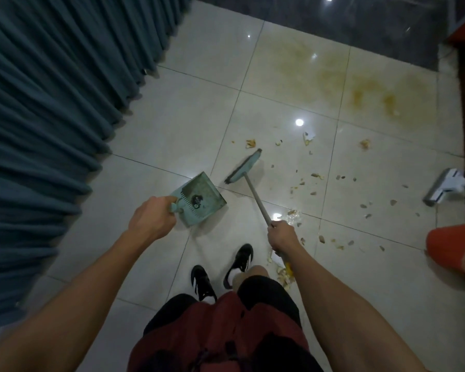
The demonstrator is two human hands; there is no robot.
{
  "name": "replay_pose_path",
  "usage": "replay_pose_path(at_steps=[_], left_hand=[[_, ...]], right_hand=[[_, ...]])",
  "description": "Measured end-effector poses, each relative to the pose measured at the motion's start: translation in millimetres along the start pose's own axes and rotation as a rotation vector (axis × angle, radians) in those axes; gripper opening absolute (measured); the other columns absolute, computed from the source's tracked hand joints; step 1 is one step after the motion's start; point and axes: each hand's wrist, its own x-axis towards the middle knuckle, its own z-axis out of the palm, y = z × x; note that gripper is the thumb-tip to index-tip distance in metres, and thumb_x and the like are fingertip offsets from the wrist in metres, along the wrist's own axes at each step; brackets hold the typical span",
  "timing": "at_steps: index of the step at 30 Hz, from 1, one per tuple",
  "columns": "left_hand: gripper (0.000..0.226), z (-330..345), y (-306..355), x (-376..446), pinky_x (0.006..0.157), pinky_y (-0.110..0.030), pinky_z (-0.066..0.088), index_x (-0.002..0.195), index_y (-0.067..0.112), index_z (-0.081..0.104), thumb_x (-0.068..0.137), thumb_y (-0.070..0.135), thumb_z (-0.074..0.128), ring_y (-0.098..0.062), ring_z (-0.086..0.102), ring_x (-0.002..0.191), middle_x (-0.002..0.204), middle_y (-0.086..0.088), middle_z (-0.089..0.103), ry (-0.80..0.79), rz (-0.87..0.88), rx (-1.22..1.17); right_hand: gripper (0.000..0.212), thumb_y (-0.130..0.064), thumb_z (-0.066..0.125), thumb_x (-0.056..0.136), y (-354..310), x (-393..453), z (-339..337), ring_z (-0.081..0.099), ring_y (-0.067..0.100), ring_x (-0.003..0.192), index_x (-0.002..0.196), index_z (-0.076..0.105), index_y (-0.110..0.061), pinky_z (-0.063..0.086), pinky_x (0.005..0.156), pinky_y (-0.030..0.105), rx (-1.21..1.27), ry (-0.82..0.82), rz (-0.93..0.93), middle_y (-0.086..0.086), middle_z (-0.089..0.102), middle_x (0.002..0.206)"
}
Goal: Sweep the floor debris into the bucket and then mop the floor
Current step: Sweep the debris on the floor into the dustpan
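debris (317, 176) is lying scattered over the pale tiled floor (172, 108), mostly toward 3 o'clock from the broom head (243, 167). the right hand (283, 234) is gripping the broom handle (257, 197), fingers curled tight around it. the left hand (152, 218) is holding the teal dustpan (199, 198) by its stub handle, fingers wrapped round it, the pan sitting just at 8 o'clock of the broom head. a yellowish stain (360, 84) is spreading at 1 o'clock. teal curtains (51, 103) are hanging at 9 o'clock.
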Motion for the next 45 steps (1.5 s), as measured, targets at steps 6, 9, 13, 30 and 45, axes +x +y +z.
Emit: replay_pose_path(at_steps=[6, 9, 13, 30, 45], left_hand=[[0.036, -31.2, 10.3, 65.3, 0.067, -0.035, 0.058, 0.122, 0.032, 0.065, 0.091, 0.017, 0.053, -0.027, 0.064, 0.073, 0.091, -0.006, 0.069, 0.035, -0.046, 0.042], [0.036, -47.4, 25.8, 103.5, 0.068, -0.036, 0.060, 0.123, 0.030, 0.064, 0.091, 0.018, 0.051, -0.025, 0.064, 0.072, 0.087, -0.004, 0.068, 0.038, -0.070, 0.053], [0.040, -65.7, 55.9, 156.4, 0.068, -0.035, 0.057, 0.125, 0.032, 0.063, 0.090, 0.017, 0.050, -0.026, 0.064, 0.074, 0.091, -0.005, 0.070, 0.027, -0.088, 0.071], [0.037, -81.3, 113.4, 244.8, 0.069, -0.034, 0.055, 0.118, 0.034, 0.066, 0.089, 0.012, 0.055, -0.027, 0.062, 0.074, 0.082, -0.003, 0.062, -0.035, -0.102, 0.074], [0.039, -79.6, 91.0, 230.8, 0.068, -0.035, 0.055, 0.116, 0.030, 0.067, 0.085, 0.012, 0.050, -0.030, 0.063, 0.077, 0.091, -0.008, 0.068, -0.134, 0.213, 0.149]], right_hand=[[0.036, -0.018, 0.042, 0.096, -61.4, 69.0, -21.7, 0.065, 0.029, 0.067, 0.123, 0.066, -0.012, 0.054, 0.050, 0.031, 0.056, -0.043, -0.051, 0.012, 0.067, 0.091], [0.039, -0.016, 0.045, 0.085, -97.5, 113.5, -40.9, 0.068, 0.035, 0.082, 0.118, 0.065, -0.008, 0.061, 0.066, 0.040, 0.068, -0.097, -0.067, 0.015, 0.067, 0.098], [0.046, -0.015, 0.042, 0.084, -136.5, 167.5, -74.3, 0.066, 0.038, 0.092, 0.126, 0.058, -0.007, 0.062, 0.076, 0.047, -0.039, -0.173, -0.107, 0.018, 0.062, 0.111], [0.038, 0.000, 0.048, 0.093, -169.7, 247.9, -124.9, 0.065, 0.033, 0.102, 0.131, 0.053, -0.003, 0.055, 0.076, 0.037, -0.312, -0.145, -0.012, 0.016, 0.059, 0.118], [0.031, -0.004, 0.048, 0.095, -75.4, 115.0, -48.5, 0.064, 0.030, 0.103, 0.125, 0.057, -0.004, 0.056, 0.079, 0.036, -0.155, -0.061, 0.273, 0.016, 0.063, 0.119]])
